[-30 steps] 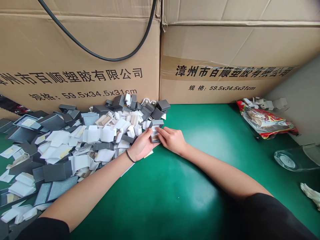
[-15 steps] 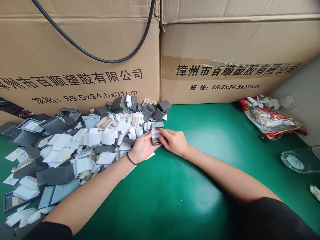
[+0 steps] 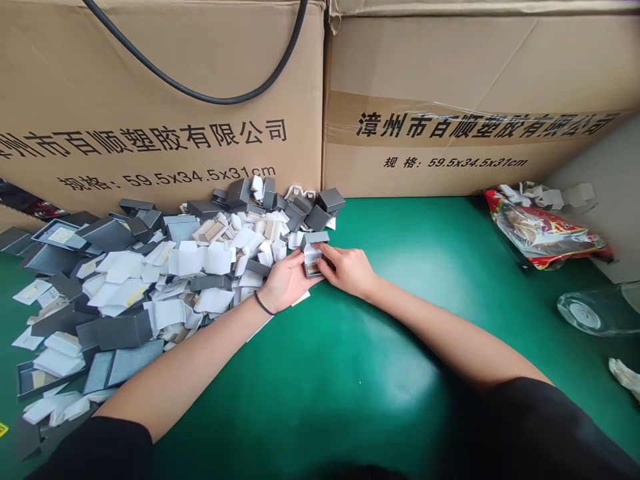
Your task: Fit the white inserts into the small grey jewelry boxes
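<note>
A small dark grey box (image 3: 315, 237) stands with its lid raised and a white lining showing inside. It rests in my left hand (image 3: 286, 283), the fingers closed around its left side and underneath. My right hand (image 3: 350, 272) has its fingers curled, with thumb and forefinger at the box's right edge and opening; whether they pinch the lining cannot be made out. Just left of my hands spreads a heap of similar grey boxes (image 3: 117, 328) and folded white paper inserts (image 3: 190, 259). A pale slip (image 3: 301, 299) lies under my left hand.
Two large cardboard cartons (image 3: 200, 60) form a wall behind the green table (image 3: 310, 400). A black cable (image 3: 220, 100) hangs before the left one. At the right are a red and clear food bag (image 3: 545, 230), a glass jar (image 3: 595, 310) and a crumpled white tissue (image 3: 625, 375).
The camera view has tilted slightly, so everything sits a little higher in the picture. My hands stay on the small box, with the right fingers shifted only slightly.
</note>
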`<act>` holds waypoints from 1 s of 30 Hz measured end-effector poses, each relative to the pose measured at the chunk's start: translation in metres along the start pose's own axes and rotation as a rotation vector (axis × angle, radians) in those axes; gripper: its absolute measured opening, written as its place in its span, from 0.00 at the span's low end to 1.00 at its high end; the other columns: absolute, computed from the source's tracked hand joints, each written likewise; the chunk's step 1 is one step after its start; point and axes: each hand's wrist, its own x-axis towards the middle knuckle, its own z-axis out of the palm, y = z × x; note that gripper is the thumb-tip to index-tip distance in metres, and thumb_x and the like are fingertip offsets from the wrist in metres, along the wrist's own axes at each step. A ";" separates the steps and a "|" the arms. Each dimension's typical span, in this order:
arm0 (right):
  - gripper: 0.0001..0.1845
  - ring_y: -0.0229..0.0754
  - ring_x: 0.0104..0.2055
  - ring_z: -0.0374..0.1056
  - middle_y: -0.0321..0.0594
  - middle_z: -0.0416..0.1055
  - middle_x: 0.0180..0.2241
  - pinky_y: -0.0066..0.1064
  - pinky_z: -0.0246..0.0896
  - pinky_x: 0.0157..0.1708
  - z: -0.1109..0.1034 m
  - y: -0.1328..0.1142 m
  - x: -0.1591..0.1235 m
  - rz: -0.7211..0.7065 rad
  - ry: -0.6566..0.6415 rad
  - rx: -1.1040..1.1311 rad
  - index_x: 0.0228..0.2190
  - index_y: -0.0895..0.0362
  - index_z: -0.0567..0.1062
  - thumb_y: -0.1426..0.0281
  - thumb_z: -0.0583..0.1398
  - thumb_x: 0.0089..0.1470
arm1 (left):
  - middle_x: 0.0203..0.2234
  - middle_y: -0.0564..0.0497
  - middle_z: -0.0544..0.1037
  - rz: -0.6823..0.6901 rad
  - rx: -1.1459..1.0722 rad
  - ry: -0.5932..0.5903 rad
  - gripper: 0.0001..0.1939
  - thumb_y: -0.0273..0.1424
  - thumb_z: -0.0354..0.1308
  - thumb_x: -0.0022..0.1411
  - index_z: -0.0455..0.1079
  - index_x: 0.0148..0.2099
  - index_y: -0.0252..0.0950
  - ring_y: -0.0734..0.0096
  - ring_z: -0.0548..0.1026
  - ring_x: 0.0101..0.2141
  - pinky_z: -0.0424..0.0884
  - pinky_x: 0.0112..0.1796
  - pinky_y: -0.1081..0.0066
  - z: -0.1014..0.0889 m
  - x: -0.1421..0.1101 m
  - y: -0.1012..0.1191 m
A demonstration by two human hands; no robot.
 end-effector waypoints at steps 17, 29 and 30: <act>0.21 0.40 0.34 0.72 0.36 0.76 0.42 0.27 0.57 0.29 -0.001 0.001 0.001 0.009 0.043 0.080 0.52 0.51 0.67 0.61 0.48 0.61 | 0.42 0.46 0.75 0.015 -0.006 -0.032 0.11 0.21 0.46 0.62 0.69 0.40 0.34 0.66 0.73 0.41 0.65 0.51 0.54 -0.004 0.002 -0.001; 0.23 0.34 0.18 0.63 0.34 0.68 0.18 0.26 0.57 0.24 0.004 0.009 -0.014 -0.087 0.517 0.394 0.35 0.56 0.73 0.59 0.43 0.63 | 0.40 0.44 0.75 0.253 -0.068 -0.084 0.10 0.25 0.46 0.64 0.69 0.41 0.33 0.64 0.74 0.43 0.65 0.51 0.56 0.008 -0.005 0.007; 0.22 0.34 0.20 0.63 0.35 0.69 0.19 0.26 0.58 0.25 0.005 0.004 -0.015 -0.129 0.477 0.385 0.33 0.56 0.73 0.60 0.44 0.63 | 0.39 0.44 0.75 0.280 -0.085 -0.075 0.10 0.25 0.46 0.64 0.69 0.40 0.33 0.64 0.74 0.43 0.66 0.50 0.56 0.010 -0.006 0.010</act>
